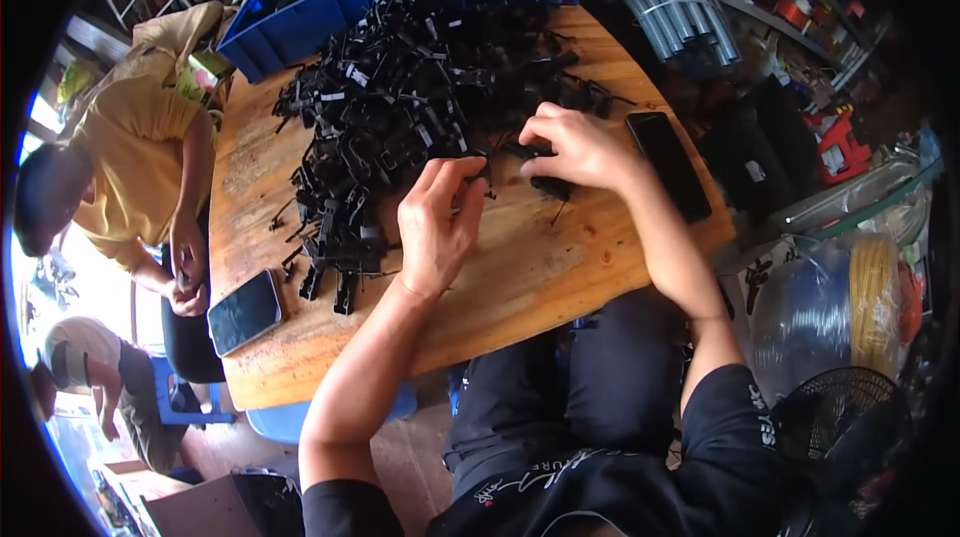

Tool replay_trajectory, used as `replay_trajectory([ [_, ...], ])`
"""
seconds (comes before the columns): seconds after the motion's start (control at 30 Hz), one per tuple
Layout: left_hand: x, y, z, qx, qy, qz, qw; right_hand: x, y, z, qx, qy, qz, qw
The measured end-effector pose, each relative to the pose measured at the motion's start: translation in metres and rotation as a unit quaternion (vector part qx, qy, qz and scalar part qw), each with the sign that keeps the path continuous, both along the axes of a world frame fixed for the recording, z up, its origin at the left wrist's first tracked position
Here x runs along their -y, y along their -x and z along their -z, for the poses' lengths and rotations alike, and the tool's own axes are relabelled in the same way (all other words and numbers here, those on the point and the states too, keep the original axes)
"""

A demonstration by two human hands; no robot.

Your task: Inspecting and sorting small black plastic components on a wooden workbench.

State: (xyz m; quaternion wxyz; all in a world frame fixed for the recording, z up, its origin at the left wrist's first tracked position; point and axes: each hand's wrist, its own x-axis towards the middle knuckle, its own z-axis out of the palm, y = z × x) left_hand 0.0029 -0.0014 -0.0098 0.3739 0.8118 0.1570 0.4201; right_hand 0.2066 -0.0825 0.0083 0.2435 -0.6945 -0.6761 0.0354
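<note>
A large heap of small black plastic parts (400,107), some with white labels, covers the middle and far side of the wooden table (540,267). At the heap's near edge, my left hand (437,227) has its fingers curled in a pinch around a small black part (484,163), which they partly hide. To its right, my right hand (585,150) grips another black plastic part (549,187) between thumb and fingers, low over the tabletop. The exact kind of these parts is too small and dark to tell.
Blue bins (300,27) stand along the table's far edge. A black phone (670,165) lies beside my right forearm, another phone (246,312) at the left corner. A person in a yellow shirt (135,157) sits left; grey tubing (665,7) lies beyond the far right.
</note>
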Motion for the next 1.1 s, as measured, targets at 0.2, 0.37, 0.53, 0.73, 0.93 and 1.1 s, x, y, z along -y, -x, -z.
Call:
replay_trajectory([
  [0.2,0.002,0.005,0.004,-0.006,0.033,0.004,0.999,0.001,0.015,-0.003,-0.145,-0.112,-0.062,0.981],
  [0.37,0.0,0.004,0.009,-0.003,0.188,0.019,0.982,0.004,0.023,-0.002,-0.188,-0.227,-0.038,0.955],
  [0.53,0.002,0.003,0.004,0.003,0.235,0.04,0.971,0.006,0.021,-0.004,-0.152,-0.241,-0.014,0.958],
  [0.73,0.009,0.001,-0.009,0.003,0.324,0.078,0.943,0.007,0.037,-0.007,-0.186,-0.223,-0.089,0.953],
  [0.93,0.002,0.002,0.003,0.019,0.342,0.027,0.939,0.003,0.047,0.002,-0.135,-0.203,-0.119,0.963],
  [1.1,-0.016,0.015,-0.015,-0.023,0.201,-0.07,0.977,0.006,0.03,-0.008,-0.247,-0.249,-0.022,0.936],
])
